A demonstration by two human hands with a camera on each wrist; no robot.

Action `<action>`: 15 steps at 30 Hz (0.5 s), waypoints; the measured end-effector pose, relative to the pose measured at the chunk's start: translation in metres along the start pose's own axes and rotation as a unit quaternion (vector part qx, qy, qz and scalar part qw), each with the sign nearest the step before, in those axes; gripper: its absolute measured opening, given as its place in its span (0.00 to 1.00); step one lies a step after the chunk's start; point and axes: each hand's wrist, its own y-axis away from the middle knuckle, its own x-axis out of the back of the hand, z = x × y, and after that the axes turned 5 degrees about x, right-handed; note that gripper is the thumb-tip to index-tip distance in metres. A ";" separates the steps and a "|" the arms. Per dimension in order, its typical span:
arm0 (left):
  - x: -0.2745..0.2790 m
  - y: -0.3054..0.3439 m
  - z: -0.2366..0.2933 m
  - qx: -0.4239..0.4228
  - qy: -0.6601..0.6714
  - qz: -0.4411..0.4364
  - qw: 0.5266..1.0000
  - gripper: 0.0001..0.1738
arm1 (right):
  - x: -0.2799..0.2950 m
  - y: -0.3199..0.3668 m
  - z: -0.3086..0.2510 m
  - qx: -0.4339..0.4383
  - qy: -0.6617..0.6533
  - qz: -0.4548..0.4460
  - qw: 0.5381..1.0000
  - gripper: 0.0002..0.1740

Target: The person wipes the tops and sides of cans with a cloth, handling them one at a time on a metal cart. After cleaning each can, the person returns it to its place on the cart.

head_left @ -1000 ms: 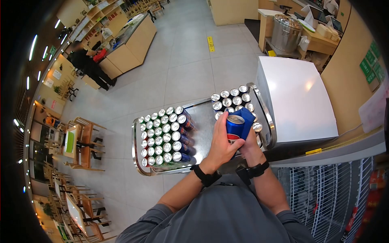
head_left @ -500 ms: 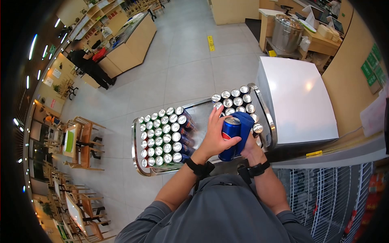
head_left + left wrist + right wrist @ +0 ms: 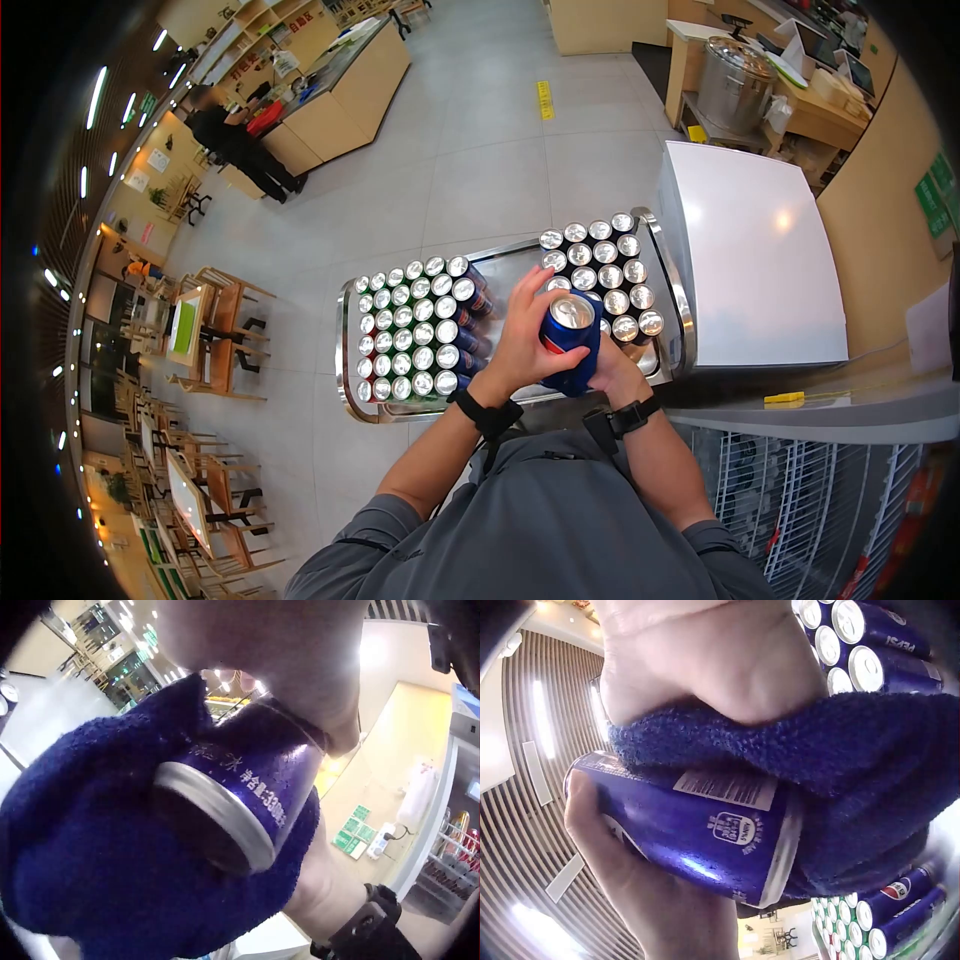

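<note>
My left hand (image 3: 522,340) grips a blue Pepsi can (image 3: 572,313) near its top, thumb across the front and fingers around the far side. A dark blue terry cloth (image 3: 90,825) wraps the can's side and lies around its lower end. Behind it, my right hand (image 3: 618,372) holds that cloth against the can, its fingers mostly hidden in the head view. In the right wrist view, the palm presses over the cloth, and the can's barcode side shows below. Both hands are above a metal cart (image 3: 350,398), close to the right-hand group of cans (image 3: 602,252).
Rows of upright cans (image 3: 412,332) fill the cart's left end. A white-topped cabinet (image 3: 760,250) stands against the cart's right end, with wire racks (image 3: 800,500) at the lower right. Farther off, a person (image 3: 240,145) stands by a counter (image 3: 345,105); wooden tables and chairs line the left.
The can's lid has tipped toward the head camera, and the cloth has shifted from beside the can to behind and below it. The head view has turned slightly left.
</note>
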 end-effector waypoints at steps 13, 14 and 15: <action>0.027 0.023 -0.007 0.180 0.089 -0.124 0.972 0.50 | 0.031 -0.001 0.033 -0.071 0.138 0.139 0.978 0.13; 0.033 0.027 -0.012 0.184 0.095 -0.125 0.970 0.49 | 0.033 0.002 0.033 -0.056 0.154 0.167 0.972 0.13; 0.041 0.028 -0.017 0.184 0.056 -0.137 0.972 0.46 | 0.033 0.006 0.031 -0.040 0.170 0.196 0.965 0.13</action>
